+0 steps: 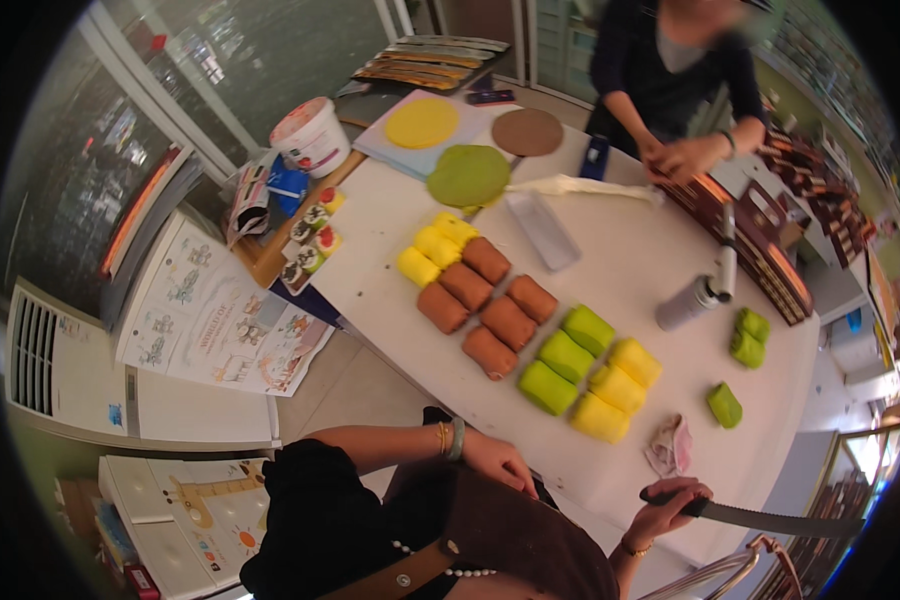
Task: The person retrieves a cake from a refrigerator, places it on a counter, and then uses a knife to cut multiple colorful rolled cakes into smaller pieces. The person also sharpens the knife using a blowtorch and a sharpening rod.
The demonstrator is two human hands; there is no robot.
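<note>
My right hand (671, 506) grips the black handle of a long serrated knife (784, 519), its blade pointing right past the table's near corner. Close to the table's front edge, my left hand (499, 463) hangs with bent fingers; its fingertips are partly hidden. Before me on the white table (450, 397) lie rows of plump rolls: yellow rolls (436, 247), several brown rolls (489, 307), green rolls (568, 360) and more yellow rolls (616, 390). Two green pieces (750, 337) touch each other farther right, with a single green piece (724, 405) nearer. A crumpled pinkish cloth (670, 446) lies above the knife handle.
Round sheets, yellow (421, 123), green (468, 176) and brown (527, 132), lie at the far side near a white piping bag (585, 187). A clear tray (544, 229) and grey canister (686, 304) stand mid-table. Another person (675, 90) handles long brown boxes (742, 247).
</note>
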